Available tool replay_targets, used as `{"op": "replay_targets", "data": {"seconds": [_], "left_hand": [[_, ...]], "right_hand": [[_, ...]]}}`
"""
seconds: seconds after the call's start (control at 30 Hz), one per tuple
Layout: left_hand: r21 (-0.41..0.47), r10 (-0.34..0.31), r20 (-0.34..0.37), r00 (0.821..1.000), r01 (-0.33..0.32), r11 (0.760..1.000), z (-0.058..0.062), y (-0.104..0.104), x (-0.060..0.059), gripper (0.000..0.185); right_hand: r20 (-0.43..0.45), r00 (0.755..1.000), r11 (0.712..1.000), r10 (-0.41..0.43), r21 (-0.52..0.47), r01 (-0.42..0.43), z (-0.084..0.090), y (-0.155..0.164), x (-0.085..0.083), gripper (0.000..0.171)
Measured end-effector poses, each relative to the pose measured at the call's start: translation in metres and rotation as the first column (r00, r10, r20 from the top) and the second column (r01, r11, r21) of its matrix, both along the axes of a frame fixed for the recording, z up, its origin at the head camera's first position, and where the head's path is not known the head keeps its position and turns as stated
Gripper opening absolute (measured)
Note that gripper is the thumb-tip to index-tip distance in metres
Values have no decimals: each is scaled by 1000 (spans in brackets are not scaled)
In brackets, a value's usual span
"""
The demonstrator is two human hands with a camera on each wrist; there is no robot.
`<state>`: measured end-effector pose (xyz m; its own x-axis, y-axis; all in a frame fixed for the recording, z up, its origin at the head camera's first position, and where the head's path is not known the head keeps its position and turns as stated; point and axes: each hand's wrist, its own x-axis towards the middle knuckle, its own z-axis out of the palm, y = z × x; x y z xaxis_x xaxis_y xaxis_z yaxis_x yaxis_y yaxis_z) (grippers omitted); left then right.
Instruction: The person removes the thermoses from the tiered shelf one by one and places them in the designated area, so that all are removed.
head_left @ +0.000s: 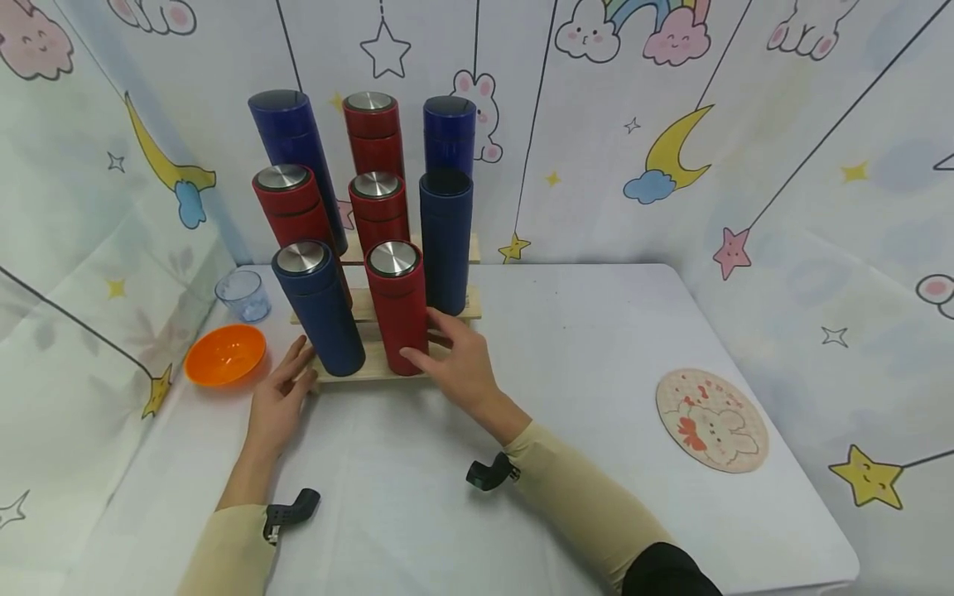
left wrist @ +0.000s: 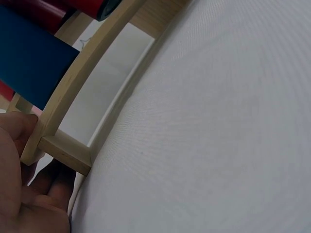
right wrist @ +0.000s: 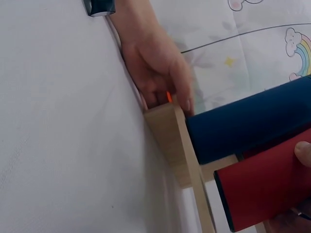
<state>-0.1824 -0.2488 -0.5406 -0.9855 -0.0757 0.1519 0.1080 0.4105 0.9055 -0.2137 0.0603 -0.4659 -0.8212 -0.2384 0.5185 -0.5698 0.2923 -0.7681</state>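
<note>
- Right hand [head_left: 458, 364] w/ grip curled round the red flask [head_left: 398, 306], front row of the wooden rack [head_left: 376, 368], mid-bench [head_left: 596, 331].
- Left hand [head_left: 279, 397]: fingers straight, pressed vs rack's front-left corner, beside the blue flask [head_left: 320, 306].
- Orange bowl [head_left: 225, 354] near left.

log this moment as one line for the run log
left hand: rests on wooden rack front corner | right hand: grips front red bottle | blue bottle: upright beside it | orange bowl: left of rack
</note>
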Motion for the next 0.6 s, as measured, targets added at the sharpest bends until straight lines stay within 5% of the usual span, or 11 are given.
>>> {"op": "replay_targets", "data": {"seconds": [0.6], "left_hand": [[35,7,-1,1000,-7,999,0,1,-1,48]], "right_hand": [[-33,999,1000,-25,-11,25,5,22,4,65]]}}
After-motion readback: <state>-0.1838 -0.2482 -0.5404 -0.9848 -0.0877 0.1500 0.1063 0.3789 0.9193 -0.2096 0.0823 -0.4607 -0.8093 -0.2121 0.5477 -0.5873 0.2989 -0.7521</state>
